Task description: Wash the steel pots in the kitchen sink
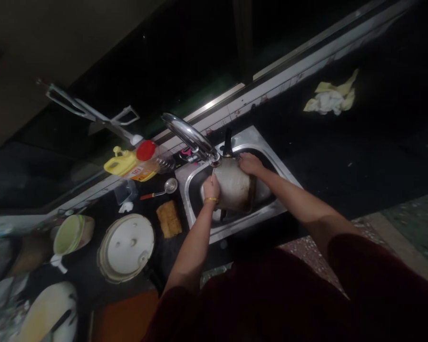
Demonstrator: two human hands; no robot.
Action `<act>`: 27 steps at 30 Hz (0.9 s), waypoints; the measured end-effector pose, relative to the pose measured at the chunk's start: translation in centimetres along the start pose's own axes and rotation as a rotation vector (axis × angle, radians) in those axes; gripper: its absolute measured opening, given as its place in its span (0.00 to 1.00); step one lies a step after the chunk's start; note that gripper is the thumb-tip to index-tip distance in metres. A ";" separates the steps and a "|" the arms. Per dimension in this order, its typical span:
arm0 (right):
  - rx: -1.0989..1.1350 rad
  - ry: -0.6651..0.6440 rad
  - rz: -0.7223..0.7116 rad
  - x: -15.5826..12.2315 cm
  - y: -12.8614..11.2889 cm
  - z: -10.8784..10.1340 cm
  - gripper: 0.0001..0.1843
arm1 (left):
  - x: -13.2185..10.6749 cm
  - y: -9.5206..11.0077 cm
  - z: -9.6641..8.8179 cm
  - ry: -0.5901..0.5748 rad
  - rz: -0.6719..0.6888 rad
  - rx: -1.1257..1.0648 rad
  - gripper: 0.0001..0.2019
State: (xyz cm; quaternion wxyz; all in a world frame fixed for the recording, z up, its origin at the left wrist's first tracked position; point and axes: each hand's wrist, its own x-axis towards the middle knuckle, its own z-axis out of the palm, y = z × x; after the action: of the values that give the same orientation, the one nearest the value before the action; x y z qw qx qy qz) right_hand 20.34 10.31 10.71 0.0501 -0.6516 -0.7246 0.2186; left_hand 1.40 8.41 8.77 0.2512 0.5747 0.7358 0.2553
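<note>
- head view looks down on a steel sink [267,145] set in a dark worktop [342,156], with both bare arms reaching into it.
- a big metal pot [233,187] lies tipped on its side in the sink, right under the shiny tap [189,134]. its grey side faces up and its dark open mouth points right.
- the left hand [211,188] is on the pot's left end, close under the tap's tip. a gold bangle sits on that wrist. the fingers look curled on the pot, but it is too small and dark to tell how tight.
- the right hand [250,164] rests on the far top edge of the pot, near a black handle [228,142] that sticks up behind it. its fingers look bent down onto the metal; i cannot tell if they pinch a rim or a cloth.
- i think the pot is stiff and hard, so it will not bend or break. it looks quite heavy, and if it is wet it will be slippery.
- the best spots to hold it look like the rim by the mouth and the black handle, with one hand on each side so it does not roll.
- left of the sink lie a brown sponge [169,218], a ladle [164,189], a white lid [126,247], a yellow bottle [123,163] and a red cap [146,150].
- far right on the worktop is a crumpled cloth [330,98].
</note>
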 end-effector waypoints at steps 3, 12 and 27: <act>-0.019 0.213 -0.059 -5.3 -2.4 3.3 0.29 | 0.1 0.0 0.0 -0.031 0.034 0.031 0.17; -0.020 0.178 0.263 -1.0 -1.1 1.4 0.24 | 0.5 -0.4 0.6 -0.117 0.117 0.006 0.17; -0.005 0.458 0.195 -3.4 -4.5 4.8 0.27 | -2.2 -2.6 0.4 -0.184 0.134 0.011 0.18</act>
State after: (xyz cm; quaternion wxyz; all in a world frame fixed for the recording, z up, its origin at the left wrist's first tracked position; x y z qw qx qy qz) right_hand 14.96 5.59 8.79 0.1903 -0.7511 -0.6286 0.0673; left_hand 0.30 5.82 6.90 0.2969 0.6450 0.6710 0.2135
